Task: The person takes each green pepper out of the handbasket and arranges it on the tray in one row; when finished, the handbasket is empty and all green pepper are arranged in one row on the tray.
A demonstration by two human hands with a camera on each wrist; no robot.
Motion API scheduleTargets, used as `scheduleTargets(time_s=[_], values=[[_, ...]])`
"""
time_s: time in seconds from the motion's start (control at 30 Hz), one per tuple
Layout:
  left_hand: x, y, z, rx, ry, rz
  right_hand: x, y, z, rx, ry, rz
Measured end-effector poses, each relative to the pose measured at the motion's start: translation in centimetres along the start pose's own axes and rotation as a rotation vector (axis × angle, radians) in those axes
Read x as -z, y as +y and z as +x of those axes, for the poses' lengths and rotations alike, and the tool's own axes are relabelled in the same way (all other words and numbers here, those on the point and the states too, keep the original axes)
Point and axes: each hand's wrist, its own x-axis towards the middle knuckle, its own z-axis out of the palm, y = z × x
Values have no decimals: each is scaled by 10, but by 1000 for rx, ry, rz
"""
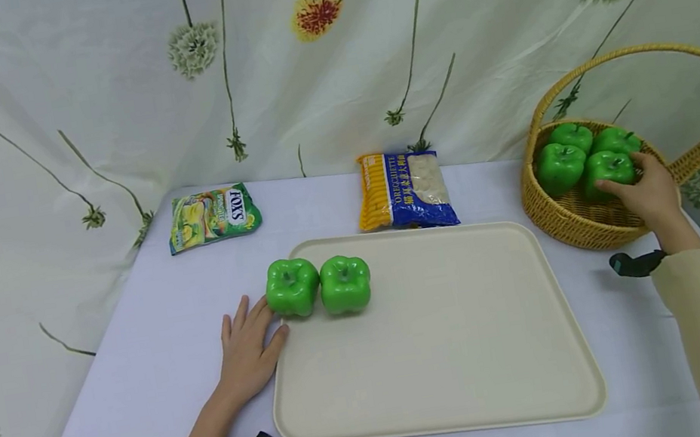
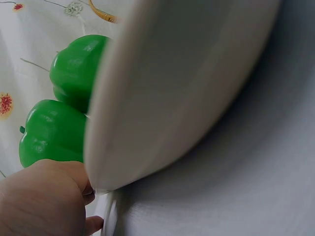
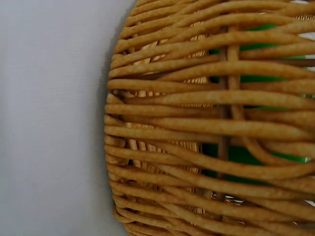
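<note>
Inside the wicker basket [image 1: 586, 231], my right hand [image 1: 651, 193] grips a green bell pepper [image 1: 607, 170] between thumb and fingers. Several green peppers lie in that basket; in the right wrist view its woven wall [image 3: 197, 128] hides the hand and shows only bits of green. My left hand [image 1: 251, 353] lies with spread fingers at the left edge of the beige tray [image 1: 438, 342]. Its fingertips are beside a green bell pepper [image 1: 292, 287] at the tray's upper left corner, with a second pepper [image 1: 345, 284] right next to it. The left wrist view shows this hand [image 2: 44, 201] below both peppers.
Behind the tray lie a green candy bag [image 1: 212, 216] on the left and a blue and yellow pasta bag [image 1: 405, 190] near the middle. The basket's tall handle [image 1: 639, 50] arches up at the right. A flowered cloth [image 1: 114, 72] hangs behind the white-covered table.
</note>
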Motion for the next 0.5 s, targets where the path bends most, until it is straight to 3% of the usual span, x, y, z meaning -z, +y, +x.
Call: scheduleTargets(time_s=[0.5], values=[[-1,-1,-1,-6,8,0,3,-2,-9,-48,55,57]])
